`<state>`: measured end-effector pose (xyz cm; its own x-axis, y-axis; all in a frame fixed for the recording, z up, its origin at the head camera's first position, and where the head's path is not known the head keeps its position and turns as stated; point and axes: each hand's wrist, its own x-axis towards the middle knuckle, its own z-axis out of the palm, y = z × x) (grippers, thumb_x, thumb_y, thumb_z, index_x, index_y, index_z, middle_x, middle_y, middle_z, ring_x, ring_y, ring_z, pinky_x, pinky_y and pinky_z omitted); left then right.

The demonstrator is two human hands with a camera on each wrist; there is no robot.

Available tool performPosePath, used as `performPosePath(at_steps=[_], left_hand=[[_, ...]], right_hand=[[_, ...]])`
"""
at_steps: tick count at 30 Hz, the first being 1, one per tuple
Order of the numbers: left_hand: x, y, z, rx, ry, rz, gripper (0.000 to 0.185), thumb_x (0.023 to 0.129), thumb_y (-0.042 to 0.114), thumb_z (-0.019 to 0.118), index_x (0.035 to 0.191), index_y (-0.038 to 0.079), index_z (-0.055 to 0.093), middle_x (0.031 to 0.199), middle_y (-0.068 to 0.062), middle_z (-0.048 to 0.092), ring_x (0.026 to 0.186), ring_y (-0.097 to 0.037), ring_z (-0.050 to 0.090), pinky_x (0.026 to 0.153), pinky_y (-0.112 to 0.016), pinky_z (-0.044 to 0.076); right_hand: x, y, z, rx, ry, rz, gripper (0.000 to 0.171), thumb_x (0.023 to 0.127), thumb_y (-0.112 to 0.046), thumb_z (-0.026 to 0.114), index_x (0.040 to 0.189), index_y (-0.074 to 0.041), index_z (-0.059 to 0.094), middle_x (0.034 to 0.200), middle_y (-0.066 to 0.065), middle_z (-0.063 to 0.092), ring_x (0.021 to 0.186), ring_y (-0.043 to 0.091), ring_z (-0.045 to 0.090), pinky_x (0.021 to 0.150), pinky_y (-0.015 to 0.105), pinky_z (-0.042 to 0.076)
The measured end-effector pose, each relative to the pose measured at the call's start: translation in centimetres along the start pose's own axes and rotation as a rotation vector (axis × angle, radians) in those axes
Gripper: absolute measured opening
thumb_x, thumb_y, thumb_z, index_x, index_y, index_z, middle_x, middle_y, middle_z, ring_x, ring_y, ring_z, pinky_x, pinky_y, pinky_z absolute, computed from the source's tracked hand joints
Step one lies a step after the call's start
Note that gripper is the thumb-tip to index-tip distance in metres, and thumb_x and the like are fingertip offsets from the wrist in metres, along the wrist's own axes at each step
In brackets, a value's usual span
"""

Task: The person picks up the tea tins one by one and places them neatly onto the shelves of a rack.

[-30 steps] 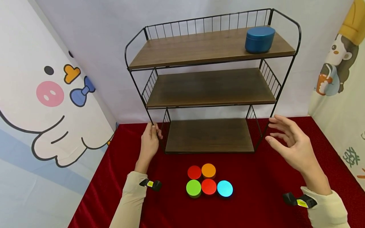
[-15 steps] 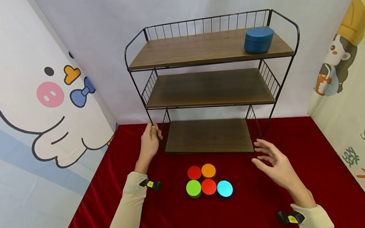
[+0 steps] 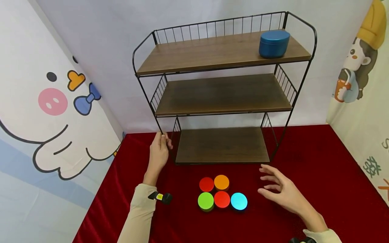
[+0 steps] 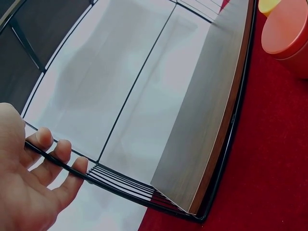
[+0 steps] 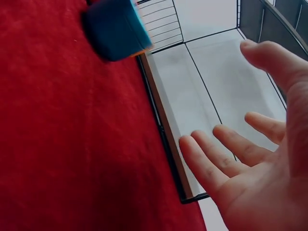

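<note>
A black wire rack [image 3: 218, 109] with three brown wooden shelves stands at the back of the red cloth. My left hand [image 3: 158, 153] holds its left front post low down; in the left wrist view the fingers [image 4: 60, 151] curl round the black rod. My right hand [image 3: 284, 190] is held over the cloth with fingers loosely bent and nothing in it. To its left sit several round tins: blue [image 3: 239, 201], red [image 3: 222, 199], green [image 3: 206, 201], orange [image 3: 221, 182] and a second red tin [image 3: 206, 184]. The blue one also shows in the right wrist view [image 5: 113, 31].
On the top shelf, at the right, stands a lidded blue oval tin [image 3: 274, 44]. The red cloth [image 3: 188, 226] covers the table. Printed cartoon panels rise at the left and right, with a pale curtain [image 3: 100, 27] behind the rack.
My right hand has come down from beside the rack's right post, leftward and nearer to the tins. The left hand has kept its hold on the post. The tins have not moved.
</note>
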<state>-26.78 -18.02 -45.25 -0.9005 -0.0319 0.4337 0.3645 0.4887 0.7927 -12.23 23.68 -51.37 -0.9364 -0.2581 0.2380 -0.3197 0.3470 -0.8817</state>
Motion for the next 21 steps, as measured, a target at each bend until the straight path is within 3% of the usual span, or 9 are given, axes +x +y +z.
performPosePath(at_steps=[2, 6, 13, 18, 21], left_hand=[[0.0, 0.0, 0.0, -0.005, -0.001, -0.002, 0.033, 0.113, 0.026, 0.032, 0.097, 0.002, 0.049, 0.080, -0.016, 0.058, 0.073, -0.027, 0.063, 0.072, -0.038, 0.056], [0.1, -0.1, 0.0, -0.003, 0.000, 0.005, 0.033, 0.113, 0.025, 0.032, 0.097, 0.002, 0.049, 0.079, -0.017, 0.058, 0.073, -0.027, 0.063, 0.073, -0.046, 0.058], [0.1, -0.1, 0.0, -0.015, -0.008, 0.012, 0.033, 0.113, 0.024, 0.033, 0.097, 0.000, 0.049, 0.079, -0.020, 0.058, 0.073, -0.031, 0.064, 0.071, -0.039, 0.055], [0.1, -0.1, 0.0, -0.035, 0.003, 0.008, 0.032, 0.113, 0.022, 0.034, 0.098, -0.002, 0.050, 0.080, -0.023, 0.059, 0.073, -0.035, 0.064, 0.071, -0.041, 0.056], [0.1, -0.2, 0.1, -0.040, 0.011, 0.004, 0.032, 0.113, 0.019, 0.034, 0.099, -0.005, 0.051, 0.080, -0.026, 0.059, 0.074, -0.038, 0.064, 0.069, -0.034, 0.054]], right_hand=[[-0.2, 0.2, 0.4, 0.028, -0.023, 0.014, 0.072, 0.095, -0.008, 0.074, 0.156, -0.004, 0.036, 0.145, 0.026, 0.049, 0.119, 0.002, 0.061, 0.086, 0.025, 0.060], [-0.4, 0.4, 1.1, 0.067, -0.052, 0.032, 0.072, 0.096, -0.010, 0.074, 0.156, -0.002, 0.035, 0.146, 0.027, 0.049, 0.119, 0.005, 0.062, 0.086, 0.025, 0.060], [-0.8, 0.3, 2.1, 0.089, -0.076, 0.051, 0.072, 0.095, -0.010, 0.075, 0.155, -0.002, 0.037, 0.145, 0.026, 0.052, 0.118, 0.007, 0.063, 0.086, 0.026, 0.060], [-1.0, 0.3, 2.7, 0.089, -0.086, 0.055, 0.071, 0.095, -0.011, 0.075, 0.155, -0.004, 0.038, 0.143, 0.025, 0.054, 0.117, 0.009, 0.063, 0.085, 0.027, 0.060], [-1.1, 0.4, 3.2, 0.087, -0.102, 0.066, 0.071, 0.095, -0.013, 0.076, 0.155, -0.005, 0.040, 0.143, 0.024, 0.055, 0.117, 0.010, 0.063, 0.085, 0.027, 0.060]])
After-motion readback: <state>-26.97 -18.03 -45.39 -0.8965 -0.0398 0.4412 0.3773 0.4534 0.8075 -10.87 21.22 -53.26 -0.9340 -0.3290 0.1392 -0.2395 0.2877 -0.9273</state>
